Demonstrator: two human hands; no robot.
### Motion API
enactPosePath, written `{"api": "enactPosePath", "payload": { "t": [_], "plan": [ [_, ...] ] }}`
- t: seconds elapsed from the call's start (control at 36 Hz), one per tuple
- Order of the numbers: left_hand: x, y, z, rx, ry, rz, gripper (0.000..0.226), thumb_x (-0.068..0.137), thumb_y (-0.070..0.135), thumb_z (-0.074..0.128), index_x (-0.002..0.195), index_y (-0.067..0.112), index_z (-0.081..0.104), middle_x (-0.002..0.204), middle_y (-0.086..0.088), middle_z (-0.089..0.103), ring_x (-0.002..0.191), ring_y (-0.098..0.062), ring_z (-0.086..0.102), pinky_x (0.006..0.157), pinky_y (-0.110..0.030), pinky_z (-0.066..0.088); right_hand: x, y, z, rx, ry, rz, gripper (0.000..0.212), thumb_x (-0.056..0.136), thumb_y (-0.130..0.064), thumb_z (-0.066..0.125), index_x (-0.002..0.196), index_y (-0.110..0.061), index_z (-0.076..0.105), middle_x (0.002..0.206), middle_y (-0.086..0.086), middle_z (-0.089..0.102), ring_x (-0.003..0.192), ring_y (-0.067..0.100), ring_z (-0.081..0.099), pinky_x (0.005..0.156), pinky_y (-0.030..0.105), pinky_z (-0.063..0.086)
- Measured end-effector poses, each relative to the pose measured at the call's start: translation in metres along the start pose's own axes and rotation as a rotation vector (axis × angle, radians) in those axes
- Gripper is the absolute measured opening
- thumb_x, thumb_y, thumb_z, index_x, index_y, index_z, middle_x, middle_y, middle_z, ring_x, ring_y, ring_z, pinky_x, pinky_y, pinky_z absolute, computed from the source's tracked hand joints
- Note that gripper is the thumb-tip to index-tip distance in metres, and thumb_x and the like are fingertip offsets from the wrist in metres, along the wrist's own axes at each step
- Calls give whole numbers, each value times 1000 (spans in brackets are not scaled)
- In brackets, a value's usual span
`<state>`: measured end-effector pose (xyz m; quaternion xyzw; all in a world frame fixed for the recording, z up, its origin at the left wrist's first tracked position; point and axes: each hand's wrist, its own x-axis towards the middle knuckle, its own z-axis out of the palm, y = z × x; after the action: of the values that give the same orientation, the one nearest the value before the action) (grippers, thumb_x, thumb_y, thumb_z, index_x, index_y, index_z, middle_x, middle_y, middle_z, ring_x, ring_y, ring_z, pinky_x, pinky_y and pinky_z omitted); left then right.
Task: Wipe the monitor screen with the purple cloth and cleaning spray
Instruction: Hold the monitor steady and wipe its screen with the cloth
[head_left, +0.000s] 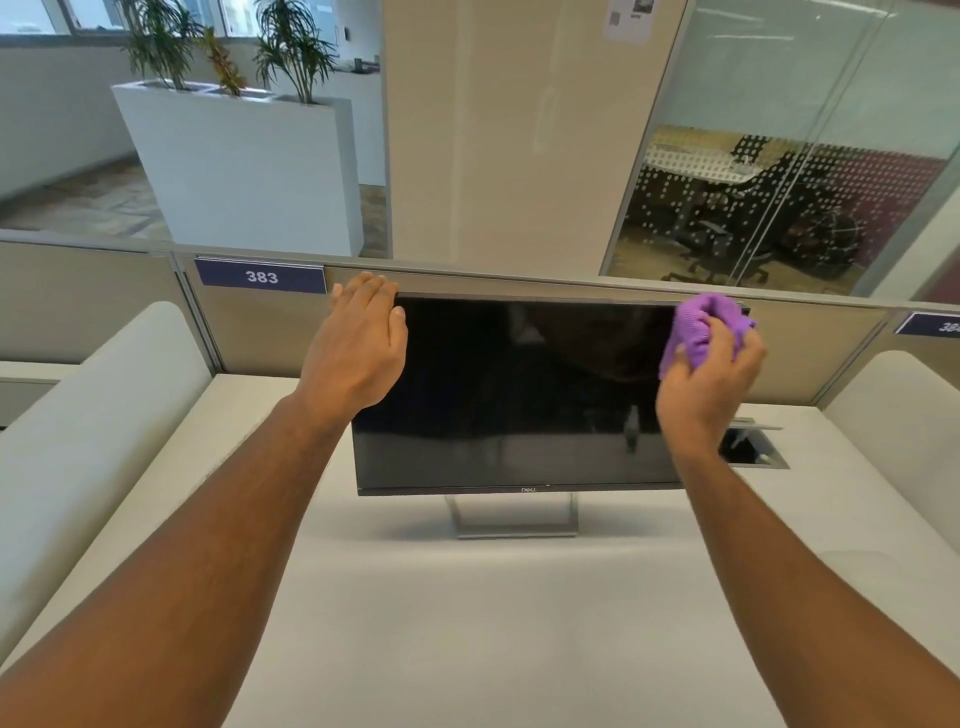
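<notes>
A black monitor (519, 395) with a dark, switched-off screen stands on a silver stand (514, 519) at the back of a white desk (493, 623). My left hand (358, 353) grips the monitor's top left corner, fingers over the top edge and thumb on the front. My right hand (706, 384) holds a bunched purple cloth (701, 327) pressed against the screen's top right corner. No spray bottle is in view.
A beige partition (104, 306) with a blue "383" label (261, 276) runs behind the monitor. A cable hatch (753, 447) is open in the desk at the right. White curved dividers (78, 441) flank the desk. A white planter (244, 166) and glass-walled room lie beyond.
</notes>
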<state>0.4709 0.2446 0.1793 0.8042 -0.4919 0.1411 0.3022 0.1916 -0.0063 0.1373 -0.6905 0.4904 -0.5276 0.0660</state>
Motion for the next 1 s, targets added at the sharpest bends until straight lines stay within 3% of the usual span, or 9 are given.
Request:
{"api": "enactPosePath", "payload": {
  "t": [0.11, 0.25, 0.36, 0.5, 0.64, 0.81, 1.0],
  "plan": [
    [1, 6, 1, 16, -2, 1, 45, 105, 30, 26, 139, 6, 44, 149, -11, 42, 146, -23, 23, 122, -42, 8, 8, 12, -7, 54, 15, 190, 51, 98, -21, 68, 145, -17, 48, 149, 12, 39, 131, 28, 49, 105, 41, 53],
    [2, 10, 4, -2, 41, -11, 33, 104, 28, 30, 122, 9, 50, 128, -9, 53, 130, -24, 40, 121, -46, 13, -17, -26, 5, 90, -34, 167, 58, 99, -25, 64, 152, -21, 40, 158, 10, 27, 138, 28, 41, 109, 37, 45],
    [2, 6, 5, -4, 22, -25, 44, 105, 30, 29, 138, 6, 45, 143, -13, 47, 141, -26, 31, 121, -44, 9, -62, -61, 22, 64, -175, -158, 66, 96, -26, 60, 156, -15, 36, 160, 15, 23, 143, 32, 35, 119, 43, 35],
    [2, 2, 7, -2, 5, -22, 52, 104, 33, 27, 149, 7, 34, 154, -11, 35, 148, -22, 16, 118, -37, 2, -98, -76, 45, -1, -321, -674, 52, 98, -15, 55, 149, -11, 48, 158, 18, 33, 147, 37, 32, 117, 56, 35],
    [2, -1, 9, -11, 25, -6, 47, 105, 31, 29, 145, 9, 38, 153, -10, 36, 148, -21, 15, 117, -34, 0, -78, -61, 44, -44, -308, -836, 51, 94, -15, 69, 143, -13, 56, 154, 15, 44, 144, 34, 40, 119, 49, 36],
    [3, -3, 13, -9, 30, -17, 44, 106, 31, 30, 145, 13, 39, 156, -8, 33, 149, -19, 13, 119, -37, 1, -20, -20, 14, -55, -99, -609, 42, 98, -19, 55, 140, -12, 58, 147, 15, 45, 134, 32, 45, 112, 45, 40],
    [2, -1, 15, -24, 62, -21, 40, 104, 29, 31, 140, 15, 41, 155, -8, 33, 149, -19, 12, 119, -37, 1, 23, 42, -11, -215, -90, -280, 56, 95, -19, 66, 146, -18, 44, 152, 12, 38, 133, 35, 42, 105, 51, 44]
  ]
}}
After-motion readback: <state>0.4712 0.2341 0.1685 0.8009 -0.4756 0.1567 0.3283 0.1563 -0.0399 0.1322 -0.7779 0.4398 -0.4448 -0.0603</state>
